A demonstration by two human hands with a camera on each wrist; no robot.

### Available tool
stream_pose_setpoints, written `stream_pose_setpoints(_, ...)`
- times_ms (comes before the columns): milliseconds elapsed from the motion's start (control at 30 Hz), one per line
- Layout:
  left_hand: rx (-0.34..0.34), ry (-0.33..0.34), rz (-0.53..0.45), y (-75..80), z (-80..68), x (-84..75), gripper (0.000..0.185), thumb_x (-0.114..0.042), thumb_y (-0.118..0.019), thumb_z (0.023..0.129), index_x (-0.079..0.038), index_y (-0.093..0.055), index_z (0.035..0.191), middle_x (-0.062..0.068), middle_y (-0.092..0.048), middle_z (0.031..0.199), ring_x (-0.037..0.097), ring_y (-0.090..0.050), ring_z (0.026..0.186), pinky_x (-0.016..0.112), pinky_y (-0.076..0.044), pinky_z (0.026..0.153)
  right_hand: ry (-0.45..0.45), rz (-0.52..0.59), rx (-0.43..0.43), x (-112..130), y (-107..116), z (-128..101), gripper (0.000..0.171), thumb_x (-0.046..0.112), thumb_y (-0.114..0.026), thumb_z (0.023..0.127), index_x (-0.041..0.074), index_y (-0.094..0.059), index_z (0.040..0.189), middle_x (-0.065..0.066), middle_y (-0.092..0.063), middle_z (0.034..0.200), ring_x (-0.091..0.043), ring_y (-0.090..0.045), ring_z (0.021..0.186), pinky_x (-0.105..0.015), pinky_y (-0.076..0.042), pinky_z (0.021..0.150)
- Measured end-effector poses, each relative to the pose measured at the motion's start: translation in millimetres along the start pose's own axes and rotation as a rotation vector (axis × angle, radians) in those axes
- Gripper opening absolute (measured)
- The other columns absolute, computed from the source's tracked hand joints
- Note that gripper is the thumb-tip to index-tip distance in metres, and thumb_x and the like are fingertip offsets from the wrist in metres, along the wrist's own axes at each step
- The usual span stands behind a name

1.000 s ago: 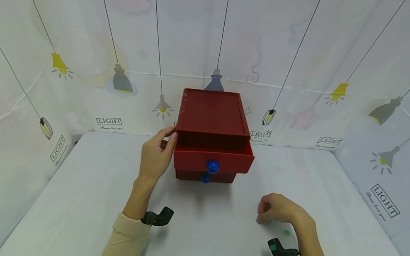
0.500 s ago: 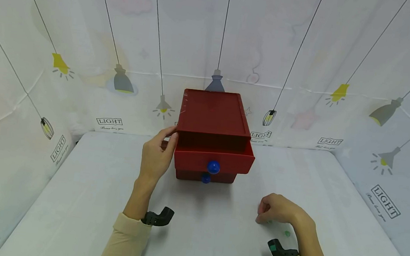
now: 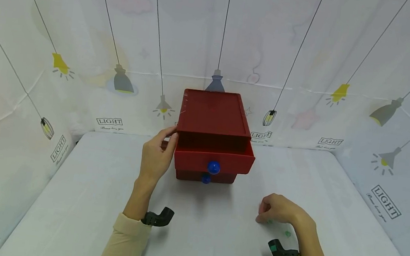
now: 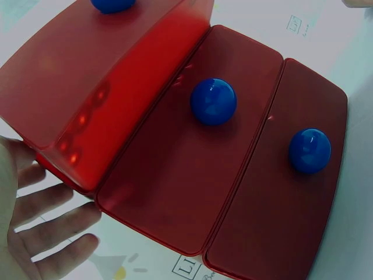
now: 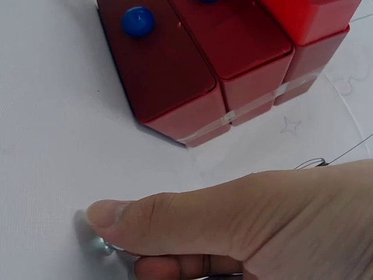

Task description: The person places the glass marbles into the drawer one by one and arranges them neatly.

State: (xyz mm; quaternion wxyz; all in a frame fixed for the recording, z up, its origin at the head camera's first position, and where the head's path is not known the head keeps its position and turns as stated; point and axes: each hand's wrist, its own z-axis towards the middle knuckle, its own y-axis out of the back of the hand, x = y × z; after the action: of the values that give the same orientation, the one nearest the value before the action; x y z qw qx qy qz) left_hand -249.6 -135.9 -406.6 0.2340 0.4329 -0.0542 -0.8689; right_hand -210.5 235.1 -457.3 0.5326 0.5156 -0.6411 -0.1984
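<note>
A red drawer cabinet (image 3: 214, 112) stands at the back of the table, its top drawer (image 3: 194, 160) pulled out. Round blue knobs (image 4: 213, 101) sit on the drawer fronts. My left hand (image 3: 156, 156) rests at the cabinet's left side by the top drawer, with the fingers extended in the left wrist view. Over the table to the right, my right hand (image 3: 279, 209) is bent with thumb and fingers together. At the thumb tip in the right wrist view is a small shiny, glassy piece (image 5: 106, 248), mostly hidden by the thumb.
A small green piece (image 3: 287, 234) lies on the white table (image 3: 208, 237) beside the right wrist, and another green bit (image 3: 269, 221) shows under the right hand. Behind the cabinet hangs a curtain (image 3: 185, 26) printed with lamps.
</note>
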Motion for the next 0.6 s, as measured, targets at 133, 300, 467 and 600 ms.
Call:
stream_pose_setpoints(133,0.001,0.001,0.009,0.1,-0.4,0.2,0.034,-0.029,-0.056,0.103,-0.012,-0.066,0.131,0.006,-0.073,0.122,0.023,-0.075,0.083,0.037,-0.064,0.076,0.027,0.000,-0.012,1,2,-1,0.017,0.020,-0.082,0.081,0.013,-0.066,0.081,0.001,-0.059,0.076,-0.016,-0.051,0.074,-0.030,-0.042,0.063)
stream_pose_setpoints(300,0.000,-0.001,0.008,0.0,-0.2,0.4,0.034,-0.029,-0.056,0.103,-0.012,-0.066,0.130,0.006,-0.073,0.121,0.022,-0.076,0.083,0.037,-0.064,0.076,0.089,0.021,-0.032,4,6,-3,0.012,0.017,-0.078,0.084,0.012,-0.067,0.083,0.001,-0.060,0.077,-0.016,-0.052,0.074,-0.030,-0.044,0.064)
stream_pose_setpoints(467,-0.002,0.001,0.008,-0.3,-0.3,0.7,0.033,-0.028,-0.056,0.103,-0.012,-0.066,0.130,0.006,-0.074,0.121,0.022,-0.075,0.082,0.036,-0.064,0.075,0.117,0.032,-0.046,6,10,-5,0.007,0.016,-0.075,0.087,0.013,-0.068,0.086,0.001,-0.062,0.080,-0.016,-0.054,0.076,-0.029,-0.047,0.064)
stream_pose_setpoints(600,0.000,0.009,0.009,-0.4,-0.9,0.3,0.033,-0.028,-0.056,0.103,-0.013,-0.066,0.131,0.005,-0.073,0.121,0.022,-0.075,0.082,0.037,-0.064,0.076,0.145,0.024,-0.072,8,14,-7,0.005,0.017,-0.073,0.088,0.013,-0.070,0.089,0.003,-0.064,0.082,-0.014,-0.054,0.077,-0.027,-0.047,0.064)
